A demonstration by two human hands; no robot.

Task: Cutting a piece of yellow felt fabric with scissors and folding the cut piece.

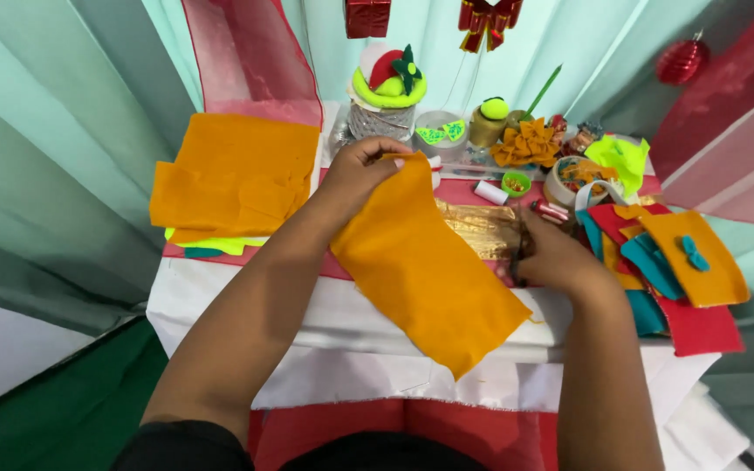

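Left hand pinches the long orange felt strip's far corner, strip draped toward the person; right hand beside it grips dark scissors (blades hidden): keep felt taut

Hidden under the orange felt sheet: much of the gold fabric and the table edge. Scissors mostly covered by the right hand, blades unreadable. Cut off by the top edge: red gift box and red bow.
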